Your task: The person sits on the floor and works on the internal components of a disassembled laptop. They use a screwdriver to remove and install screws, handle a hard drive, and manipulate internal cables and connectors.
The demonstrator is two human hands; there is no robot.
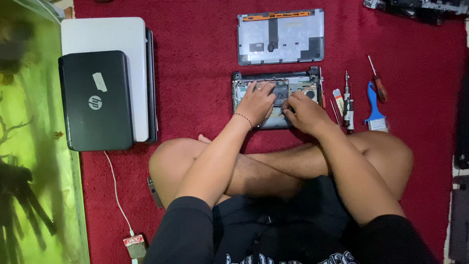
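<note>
An opened small laptop base (298,80) lies on the red carpet in front of my crossed legs, its circuit board and fan exposed. My left hand (255,101) rests flat on the left part of the board, fingers spread, a thin bracelet on the wrist. My right hand (304,111) presses on the lower middle of the base, fingers curled; whether it pinches anything small is hidden. The removed grey bottom cover (281,36) lies just beyond the base.
Right of the base lie a blue-handled brush (374,106), a red-handled screwdriver (378,80) and slim tools (348,105). At left, a closed black laptop (95,100) sits on a white one (107,32). A white cable (115,188) runs to a plug. A green glass tank borders the left.
</note>
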